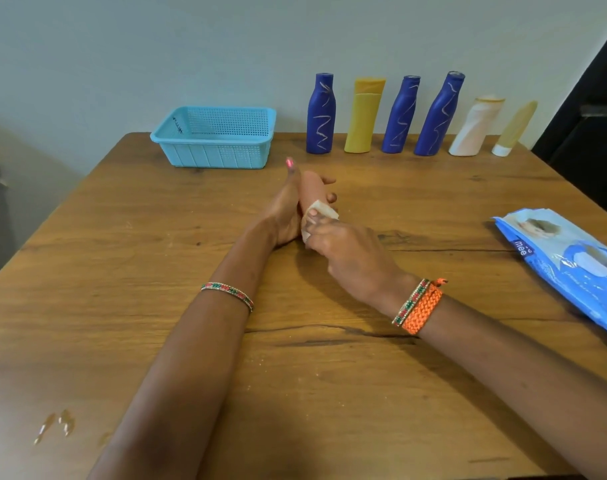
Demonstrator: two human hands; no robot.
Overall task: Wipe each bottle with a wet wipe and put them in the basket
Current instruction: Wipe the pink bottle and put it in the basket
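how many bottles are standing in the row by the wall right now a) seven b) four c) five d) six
d) six: three blue bottles, a yellow one, a white one and a small beige one stand along the wall.

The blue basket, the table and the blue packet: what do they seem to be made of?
The blue basket looks like moulded plastic, matt, with a regular grid of holes in its walls. The table looks like wood with a satin finish: grain, knots and dark cracks show. The blue packet seems to be thin glossy plastic film, creased and printed.
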